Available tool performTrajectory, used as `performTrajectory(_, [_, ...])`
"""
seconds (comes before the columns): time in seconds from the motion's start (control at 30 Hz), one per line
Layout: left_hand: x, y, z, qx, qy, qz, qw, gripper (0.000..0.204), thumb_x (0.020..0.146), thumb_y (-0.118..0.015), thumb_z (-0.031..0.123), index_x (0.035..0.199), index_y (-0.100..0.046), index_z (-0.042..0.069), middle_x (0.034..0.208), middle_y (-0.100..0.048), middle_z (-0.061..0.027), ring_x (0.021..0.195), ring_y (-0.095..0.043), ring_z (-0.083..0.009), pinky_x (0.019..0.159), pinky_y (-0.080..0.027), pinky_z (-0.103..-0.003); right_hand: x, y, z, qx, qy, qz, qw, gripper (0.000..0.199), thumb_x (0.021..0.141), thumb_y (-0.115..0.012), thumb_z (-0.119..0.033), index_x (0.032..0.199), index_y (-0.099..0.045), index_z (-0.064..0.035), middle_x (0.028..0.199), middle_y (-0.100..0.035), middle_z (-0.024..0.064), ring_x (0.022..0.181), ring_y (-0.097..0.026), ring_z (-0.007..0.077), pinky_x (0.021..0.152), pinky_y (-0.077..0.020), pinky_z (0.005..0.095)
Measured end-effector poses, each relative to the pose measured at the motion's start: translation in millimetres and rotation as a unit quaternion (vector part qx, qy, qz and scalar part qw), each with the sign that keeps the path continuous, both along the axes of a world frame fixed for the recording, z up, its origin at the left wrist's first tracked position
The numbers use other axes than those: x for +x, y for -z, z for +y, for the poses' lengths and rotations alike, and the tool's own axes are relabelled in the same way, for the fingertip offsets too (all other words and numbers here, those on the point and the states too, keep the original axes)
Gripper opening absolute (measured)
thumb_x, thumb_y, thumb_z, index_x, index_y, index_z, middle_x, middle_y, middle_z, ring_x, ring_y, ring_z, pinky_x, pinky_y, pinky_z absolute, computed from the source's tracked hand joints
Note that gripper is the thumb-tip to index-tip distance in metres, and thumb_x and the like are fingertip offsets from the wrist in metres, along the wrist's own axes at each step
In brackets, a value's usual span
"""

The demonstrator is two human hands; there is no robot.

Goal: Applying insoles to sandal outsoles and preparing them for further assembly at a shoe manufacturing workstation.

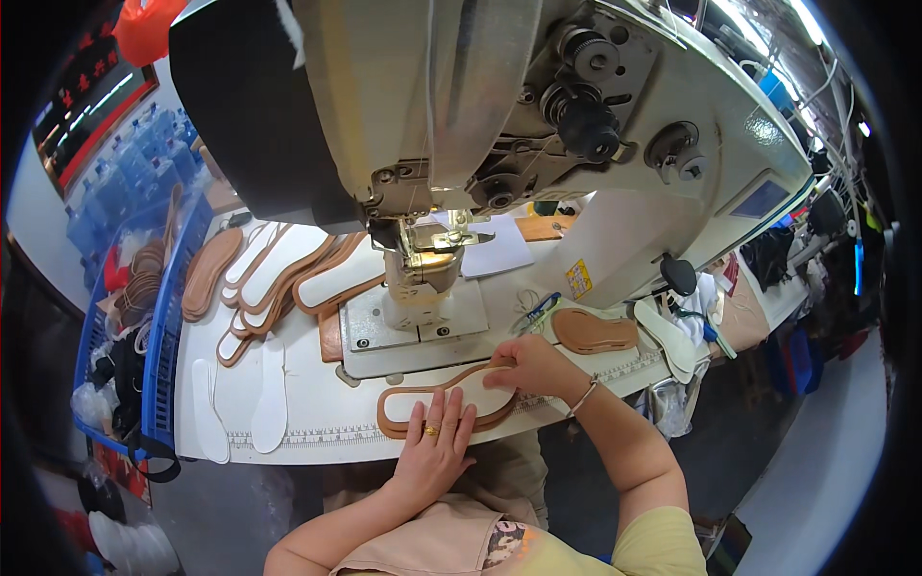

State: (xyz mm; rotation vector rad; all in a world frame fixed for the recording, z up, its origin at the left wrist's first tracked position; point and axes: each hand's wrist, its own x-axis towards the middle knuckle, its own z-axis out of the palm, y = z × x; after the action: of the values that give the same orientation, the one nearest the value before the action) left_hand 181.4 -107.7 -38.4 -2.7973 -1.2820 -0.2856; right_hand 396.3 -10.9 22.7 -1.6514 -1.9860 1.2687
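A white insole (487, 403) lies on a brown sole piece with a raised tan rim, at the front edge of the white sewing table. My left hand (434, 449) rests flat on its left part, fingers spread, a ring on one finger. At the other end my right hand (538, 367) has thumb and fingers pinched on the insole and brown rim. Just beyond stands the sewing machine's post (419, 302), under the needle and presser foot (432, 252); both hands are apart from it. Part of the insole is covered by my fingers.
Stacked brown soles with white insoles (288, 269) lie left of the post. Two loose white insoles (272, 398) are near the front left. Beside the table stands a blue crate (163, 355). Right of my hand sit a brown sole (594, 331) and pale insoles (665, 339).
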Motion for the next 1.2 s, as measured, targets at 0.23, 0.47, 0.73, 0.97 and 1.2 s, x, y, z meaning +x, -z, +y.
performTrajectory(0.23, [1, -3, 0, 0.0, -0.004, -0.007, 1.0, 0.092, 0.065, -0.076, 0.047, 0.139, -0.039, 0.006, 0.148, -0.031, -0.0193, 0.138, -0.028, -0.037, 0.11, -0.023, -0.053, 9, 3, 3, -0.078, 0.033, 0.088, 0.993, 0.022, 0.081, -0.071, -0.021, 0.085, -0.068, 0.0011, 0.065, -0.064, 0.0051, 0.058, -0.062, 0.0111, 0.055, -0.05, 0.0243])
performTrajectory(0.47, [-1, -4, 0, -0.008, 0.005, -0.007, 1.0, 0.092, 0.065, -0.077, 0.045, 0.139, -0.039, 0.006, 0.148, -0.031, -0.0189, 0.138, -0.028, -0.0365, 0.11, -0.023, -0.053, 40, 6, -7, -0.113, 0.092, 0.165, 0.976, 0.019, 0.087, -0.066, -0.018, 0.086, -0.067, 0.0008, 0.069, -0.064, 0.0026, 0.059, -0.062, 0.0078, 0.055, -0.051, 0.0213])
performTrajectory(0.73, [0, -9, 2, 0.003, 0.019, -0.007, 1.0, 0.09, 0.065, -0.077, 0.046, 0.136, -0.041, 0.003, 0.146, -0.034, -0.02, 0.137, -0.029, -0.0389, 0.109, -0.022, -0.055, 146, -43, -57, 0.009, 0.254, 0.064, 0.965, 0.017, 0.084, -0.069, -0.013, 0.083, -0.066, 0.004, 0.069, -0.064, 0.0057, 0.058, -0.061, 0.0099, 0.053, -0.0509, 0.0231])
performTrajectory(0.97, [5, -21, 15, -0.04, 0.024, -0.047, 0.998, 0.083, 0.067, -0.076, 0.048, 0.129, -0.046, 0.002, 0.144, -0.036, -0.0169, 0.137, -0.027, -0.0376, 0.108, -0.021, -0.057, 227, -62, -164, -0.021, 0.275, -0.082, 0.958, 0.034, 0.064, -0.082, -0.011, 0.094, -0.07, 0.0004, 0.073, -0.068, 0.0053, 0.064, -0.062, 0.0098, 0.061, -0.0516, 0.0252])
performTrajectory(1.2, [27, -30, 49, -0.086, 0.129, -0.04, 0.987, 0.095, 0.069, -0.067, 0.065, 0.143, -0.037, 0.015, 0.148, -0.033, -0.0111, 0.139, -0.026, -0.0362, 0.111, -0.019, -0.055, 180, -21, -196, -0.048, 0.278, -0.162, 0.946, 0.038, 0.063, -0.083, -0.017, 0.096, -0.071, -0.0029, 0.079, -0.07, 0.0085, 0.07, -0.066, 0.015, 0.068, -0.0534, 0.0293])
